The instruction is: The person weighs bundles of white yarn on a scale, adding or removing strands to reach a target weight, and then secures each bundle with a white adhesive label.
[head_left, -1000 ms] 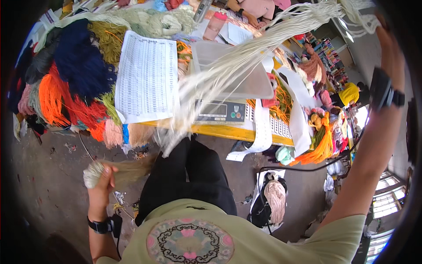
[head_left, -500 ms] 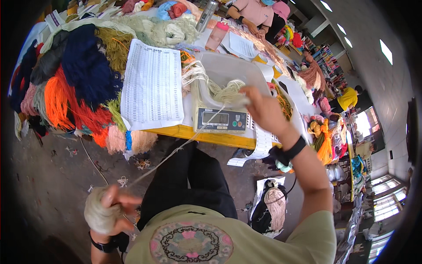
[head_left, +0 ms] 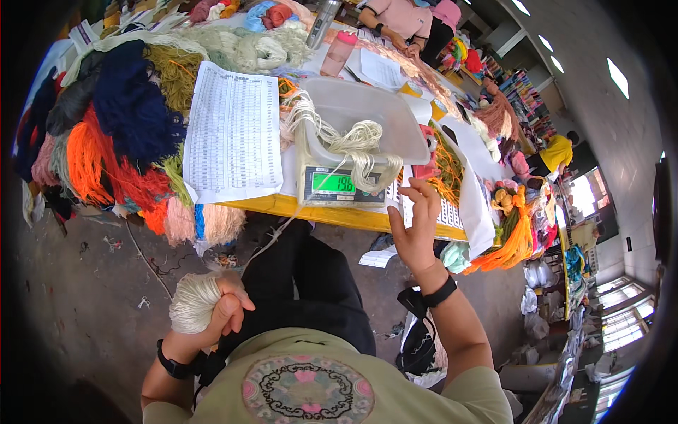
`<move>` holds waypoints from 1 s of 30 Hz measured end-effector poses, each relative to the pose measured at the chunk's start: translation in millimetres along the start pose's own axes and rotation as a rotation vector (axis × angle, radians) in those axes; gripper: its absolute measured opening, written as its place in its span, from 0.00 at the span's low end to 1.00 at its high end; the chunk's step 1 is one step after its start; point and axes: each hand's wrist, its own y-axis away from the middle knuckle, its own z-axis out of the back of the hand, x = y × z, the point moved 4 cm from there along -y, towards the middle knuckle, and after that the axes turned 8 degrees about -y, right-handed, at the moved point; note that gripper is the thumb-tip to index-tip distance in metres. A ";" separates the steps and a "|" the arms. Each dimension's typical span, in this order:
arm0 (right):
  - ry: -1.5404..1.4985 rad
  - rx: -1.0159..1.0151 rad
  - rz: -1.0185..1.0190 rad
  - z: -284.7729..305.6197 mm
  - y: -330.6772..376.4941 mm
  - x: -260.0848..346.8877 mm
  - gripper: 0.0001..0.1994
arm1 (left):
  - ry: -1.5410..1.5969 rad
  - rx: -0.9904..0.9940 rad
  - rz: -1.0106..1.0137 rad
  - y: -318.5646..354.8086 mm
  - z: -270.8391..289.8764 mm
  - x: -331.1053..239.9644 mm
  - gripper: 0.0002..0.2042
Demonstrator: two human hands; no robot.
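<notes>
We note a yellow-edged table (head_left: 339,214) across the upper frame, its left part heaped with yarn (head_left: 116,134) in navy, orange, olive and cream, some of it hanging over the front edge. A printed sheet (head_left: 233,134) lies on the yarn, just left of the scale (head_left: 339,185), which stands at the table's front edge with a green lit display. On the scale sits a clear tub (head_left: 360,116); a cream skein (head_left: 360,145) lies in it and spills over its front wall onto the display. A pink bottle (head_left: 337,53) stands behind the tub. Our left hand (head_left: 222,307) is low, in front of the table above the floor, fingers closed around a cream ball (head_left: 192,304); a thin strand (head_left: 279,230) runs from it up toward the scale. Our right hand (head_left: 417,226) is raised just right of the scale, fingers spread, holding nothing, palm toward us. Another person (head_left: 406,18) works at the table's far side.
</notes>
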 end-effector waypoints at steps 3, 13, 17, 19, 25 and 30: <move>0.008 -0.015 -0.057 -6.8 -0.5 2.1 0.23 | 0.021 -0.036 0.085 2.9 -0.6 3.1 0.19; 0.303 0.110 -0.136 -64.3 -29.3 21.9 0.21 | -0.037 0.117 0.142 -9.8 -17.3 -5.0 0.14; 0.023 -0.062 -0.085 -39.6 -28.3 12.5 0.13 | -0.074 0.107 0.137 -16.6 -16.5 -9.0 0.15; -0.710 -0.141 -0.506 0.5 -22.3 -21.0 0.05 | -0.070 0.039 0.157 -17.7 -8.8 -3.6 0.15; -0.839 -1.095 -0.342 195.8 20.2 -43.9 0.11 | 0.434 -0.297 0.184 -52.0 -1.0 17.2 0.20; -0.839 -0.094 -0.718 63.7 6.5 56.4 0.10 | 0.674 0.141 -0.199 -75.8 -48.7 -30.2 0.30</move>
